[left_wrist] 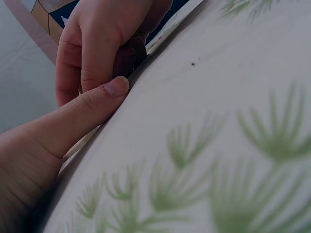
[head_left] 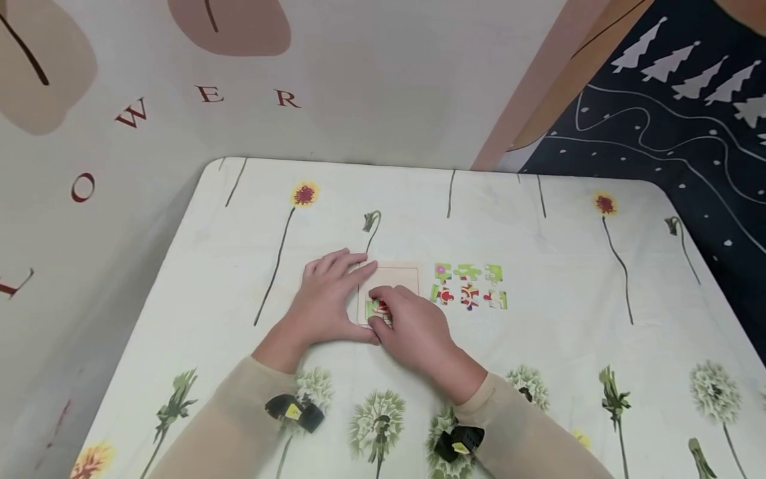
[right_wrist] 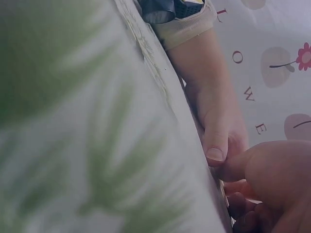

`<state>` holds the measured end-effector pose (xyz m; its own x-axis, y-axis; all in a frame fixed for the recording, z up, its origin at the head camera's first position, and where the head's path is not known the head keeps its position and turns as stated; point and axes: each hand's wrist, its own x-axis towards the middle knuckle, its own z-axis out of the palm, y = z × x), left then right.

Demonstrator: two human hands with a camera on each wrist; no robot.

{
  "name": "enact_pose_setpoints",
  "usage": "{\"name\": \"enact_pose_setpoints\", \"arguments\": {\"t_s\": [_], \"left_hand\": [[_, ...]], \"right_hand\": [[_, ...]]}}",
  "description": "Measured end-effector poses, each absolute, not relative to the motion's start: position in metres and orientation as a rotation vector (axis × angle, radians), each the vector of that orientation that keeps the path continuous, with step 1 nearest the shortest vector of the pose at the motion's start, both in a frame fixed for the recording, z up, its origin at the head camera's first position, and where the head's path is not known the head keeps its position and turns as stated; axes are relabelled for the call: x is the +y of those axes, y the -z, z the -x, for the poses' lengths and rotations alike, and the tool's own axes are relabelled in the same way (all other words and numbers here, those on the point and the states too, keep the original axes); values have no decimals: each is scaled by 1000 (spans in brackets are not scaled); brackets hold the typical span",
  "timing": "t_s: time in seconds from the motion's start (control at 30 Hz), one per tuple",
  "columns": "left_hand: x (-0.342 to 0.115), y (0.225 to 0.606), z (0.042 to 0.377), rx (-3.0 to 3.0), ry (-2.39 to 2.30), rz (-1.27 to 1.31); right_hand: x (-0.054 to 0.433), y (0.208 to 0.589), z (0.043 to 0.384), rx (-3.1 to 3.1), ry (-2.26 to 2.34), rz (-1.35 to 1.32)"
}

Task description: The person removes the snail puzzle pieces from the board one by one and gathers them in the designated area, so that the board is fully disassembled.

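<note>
Puzzle board is laid flat on the flower-printed tablecloth, in front of the person, between the two hands. Left hand is released: fingers extended along the board's left side, thumb spread along the near edge; the board is steadied by contact only. Right hand is curled over the board's near-left corner; a green-and-red puzzle piece is pinched there between thumb and index finger. The piece is partly covered by the fingers, so whether it is fully seated can't be told. Thumb tips are held close together. Six loose pieces are set out right of the board, two rows of three. Beige sleeves are worn, with black wrist cameras strapped on.
</note>
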<state>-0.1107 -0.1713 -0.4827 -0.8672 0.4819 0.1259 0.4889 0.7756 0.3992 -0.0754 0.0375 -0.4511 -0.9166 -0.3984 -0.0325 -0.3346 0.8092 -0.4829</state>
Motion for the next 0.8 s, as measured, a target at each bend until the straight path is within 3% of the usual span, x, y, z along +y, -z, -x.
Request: {"name": "enact_pose_setpoints", "arguments": {"t_s": [0.8], "left_hand": [[-170, 483, 112, -2943, 679, 796]], "right_hand": [[35, 449, 76, 2812, 816, 489]]}}
